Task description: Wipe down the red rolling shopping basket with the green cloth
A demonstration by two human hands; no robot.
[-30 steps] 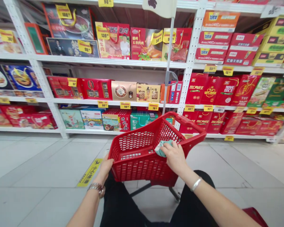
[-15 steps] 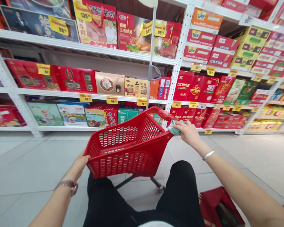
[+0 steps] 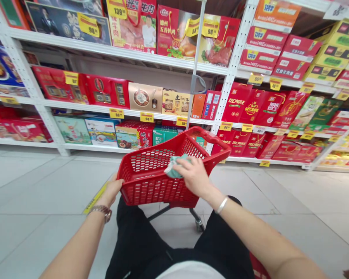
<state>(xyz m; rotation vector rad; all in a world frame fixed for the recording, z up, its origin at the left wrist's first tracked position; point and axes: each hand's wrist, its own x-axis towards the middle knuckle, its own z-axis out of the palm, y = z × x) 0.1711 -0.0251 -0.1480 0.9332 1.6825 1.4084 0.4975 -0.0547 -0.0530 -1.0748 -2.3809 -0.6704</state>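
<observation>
A red plastic shopping basket (image 3: 151,176) on a wheeled frame stands in front of my knees, tipped toward me. My left hand (image 3: 113,190) grips its near left corner, fingers curled over the rim. My right hand (image 3: 193,176) is closed on a pale green cloth (image 3: 174,167) and presses it against the inside of the basket's right wall. A watch sits on my left wrist and a silver bangle on my right.
White store shelves (image 3: 128,114) full of red, blue and gold gift boxes with yellow price tags run across the back. A grey pole (image 3: 195,69) rises behind the basket. Light floor tiles lie all around; a yellow floor sticker (image 3: 93,199) lies at left.
My right hand with the cloth moved from the basket's far right rim back down inside the right wall. The view shifted slightly right and the basket sits closer to centre.
</observation>
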